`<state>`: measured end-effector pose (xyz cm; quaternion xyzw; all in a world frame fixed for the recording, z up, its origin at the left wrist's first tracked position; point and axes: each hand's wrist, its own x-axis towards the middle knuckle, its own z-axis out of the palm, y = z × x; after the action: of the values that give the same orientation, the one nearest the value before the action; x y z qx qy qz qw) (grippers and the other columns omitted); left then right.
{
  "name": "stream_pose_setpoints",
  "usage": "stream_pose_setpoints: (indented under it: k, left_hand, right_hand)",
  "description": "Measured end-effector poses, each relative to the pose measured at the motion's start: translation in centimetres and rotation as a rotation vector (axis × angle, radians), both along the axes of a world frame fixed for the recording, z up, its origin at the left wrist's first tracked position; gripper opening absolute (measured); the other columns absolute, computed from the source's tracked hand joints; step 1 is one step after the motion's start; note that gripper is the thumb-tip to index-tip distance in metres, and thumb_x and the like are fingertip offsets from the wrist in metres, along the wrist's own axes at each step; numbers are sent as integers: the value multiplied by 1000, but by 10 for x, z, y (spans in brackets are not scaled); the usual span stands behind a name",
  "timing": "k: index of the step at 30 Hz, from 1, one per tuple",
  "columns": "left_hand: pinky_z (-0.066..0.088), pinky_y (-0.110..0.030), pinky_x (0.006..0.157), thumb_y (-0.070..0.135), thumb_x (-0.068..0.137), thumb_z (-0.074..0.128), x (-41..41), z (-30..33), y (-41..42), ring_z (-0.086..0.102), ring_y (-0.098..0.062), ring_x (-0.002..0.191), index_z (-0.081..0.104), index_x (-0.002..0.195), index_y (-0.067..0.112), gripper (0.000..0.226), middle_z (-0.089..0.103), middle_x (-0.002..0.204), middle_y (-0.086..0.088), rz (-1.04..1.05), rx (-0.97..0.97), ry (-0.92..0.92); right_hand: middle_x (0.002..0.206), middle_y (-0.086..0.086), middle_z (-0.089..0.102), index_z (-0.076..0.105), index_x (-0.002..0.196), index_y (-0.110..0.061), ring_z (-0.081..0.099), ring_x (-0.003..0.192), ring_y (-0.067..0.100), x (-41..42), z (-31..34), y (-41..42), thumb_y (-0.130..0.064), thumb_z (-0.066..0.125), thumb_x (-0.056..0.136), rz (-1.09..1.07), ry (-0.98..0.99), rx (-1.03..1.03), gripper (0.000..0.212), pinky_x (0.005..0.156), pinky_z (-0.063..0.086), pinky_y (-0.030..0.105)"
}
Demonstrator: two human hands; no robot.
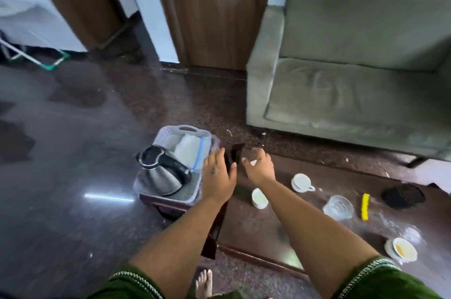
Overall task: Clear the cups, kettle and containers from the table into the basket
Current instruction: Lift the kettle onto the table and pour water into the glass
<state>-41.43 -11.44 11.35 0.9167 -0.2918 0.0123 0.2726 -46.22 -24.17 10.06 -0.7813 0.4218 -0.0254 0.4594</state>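
A pale grey basket [168,133] stands on a low dark stand at the left end of the dark glass-topped table [256,225]. In it lie a steel kettle [159,175] with a black lid and a clear plastic container [189,149]. My left hand [218,177] hovers open over the basket's right rim. My right hand [260,165] is open over the table's far left corner. On the table are a white cup [259,198], a cup on a saucer [302,182], a glass container [338,207], a black container [402,196] and a cup with yellow liquid [402,248].
A yellow object [364,206] lies between the glass and black containers. A green sofa [341,93] stands behind the table. A wooden door [214,13] is at the back. The shiny dark floor [73,152] spreads to the left. My bare foot [203,282] is by the table's near edge.
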Motion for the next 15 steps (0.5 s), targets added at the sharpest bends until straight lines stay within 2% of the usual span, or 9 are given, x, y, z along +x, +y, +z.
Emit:
stream_pose_setpoints:
  k: [2, 7, 10, 11, 13, 15]
  left_hand:
    - [40, -42, 104, 28, 90, 57, 17, 2, 32, 50, -33, 120, 52, 130, 2, 48, 57, 129, -16, 71, -25, -42]
    - [37, -47, 107, 27, 87, 62, 56, -2, 111, 43, -35, 125, 48, 130, 2, 52, 48, 132, -17, 340, -65, 57]
    - [37, -50, 106, 27, 85, 65, 80, -11, 150, 39, -39, 125, 43, 131, 0, 58, 43, 130, -19, 479, -36, 203]
    - [36, -50, 107, 29, 84, 66, 88, -15, 161, 37, -40, 126, 40, 133, -1, 62, 41, 132, -20, 510, -43, 272]
    - [32, -47, 110, 38, 85, 66, 103, -22, 179, 30, -38, 134, 33, 140, 1, 75, 34, 139, -19, 525, -60, 404]
    - [28, -44, 113, 46, 85, 64, 119, -31, 191, 21, -35, 141, 22, 147, 4, 86, 26, 148, -15, 497, -19, 510]
  right_hand:
    - [131, 9, 51, 45, 134, -23, 53, 118, 29, 25, 5, 25, -45, 60, 88, 74, 19, -33, 53, 102, 43, 42]
    - [125, 14, 55, 55, 127, -14, 52, 116, 30, 83, 7, 79, -40, 58, 91, 184, -12, 19, 45, 100, 40, 34]
    - [117, 11, 64, 64, 108, -12, 58, 111, 30, 111, 4, 103, -49, 48, 95, 147, 27, 159, 42, 94, 43, 32]
    - [116, 11, 64, 65, 109, -11, 58, 112, 31, 119, 2, 110, -51, 44, 96, 131, 46, 203, 47, 96, 43, 33]
    - [129, 10, 59, 62, 123, -11, 53, 120, 32, 133, -4, 120, -49, 40, 98, 131, 94, 257, 51, 101, 40, 35]
    - [138, 8, 53, 55, 133, -15, 52, 121, 30, 144, -10, 127, -32, 44, 98, 157, 135, 264, 40, 96, 40, 30]
